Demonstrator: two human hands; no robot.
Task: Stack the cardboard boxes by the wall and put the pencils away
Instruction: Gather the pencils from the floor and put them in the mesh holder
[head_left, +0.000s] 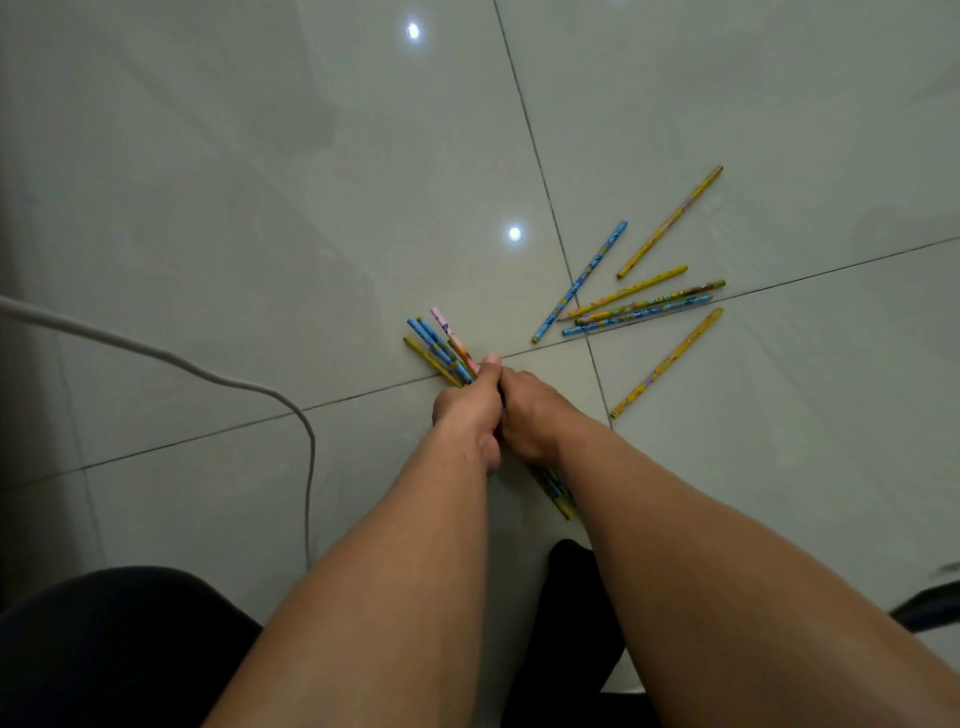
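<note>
Head view: left hand (466, 410), right hand (531, 418) fingers curled round blue-yellow-pink pencil bundle (440, 349); loose patterned pencils (640, 303) on tiles (260, 208).

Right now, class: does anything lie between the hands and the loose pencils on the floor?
Nothing visible does. Only bare grey floor tile separates the right hand, gripping a bundle of patterned pencils, from the loose patterned pencils; the white cable lies off to the left.
</note>
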